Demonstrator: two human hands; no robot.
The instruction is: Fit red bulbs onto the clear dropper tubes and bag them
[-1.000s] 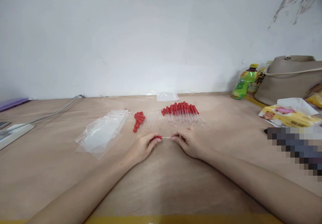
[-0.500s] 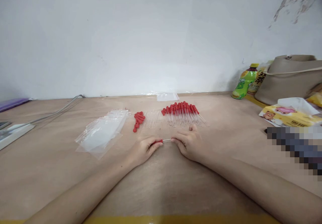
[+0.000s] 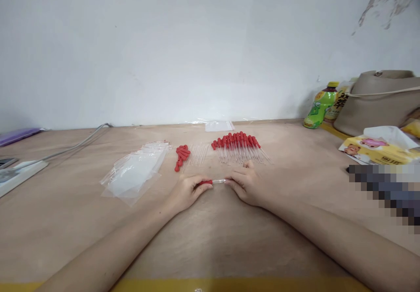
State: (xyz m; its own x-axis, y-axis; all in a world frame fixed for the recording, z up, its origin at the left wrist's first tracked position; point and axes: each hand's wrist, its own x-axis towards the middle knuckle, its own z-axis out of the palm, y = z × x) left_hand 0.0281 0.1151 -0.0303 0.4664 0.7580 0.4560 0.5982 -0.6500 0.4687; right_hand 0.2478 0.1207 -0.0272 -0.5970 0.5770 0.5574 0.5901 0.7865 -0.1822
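- The dropper [image 3: 216, 181] lies level just above the table [image 3: 210, 239], near its middle. Its long axis runs left to right, with the red bulb pointing left and the clear glass tube pointing right.
- The left hand [image 3: 184, 192] has its fingers pinched closed on the bulb.
- The right hand [image 3: 246, 187] has its fingers closed on the glass end, with one finger lifted.
- Just behind are the loose red bulbs [image 3: 181, 154], the bare glass tubes [image 3: 198, 154] and the row of finished droppers [image 3: 239, 147].
- Compared with half a second ago, both hands keep their grip and the dropper has barely shifted.
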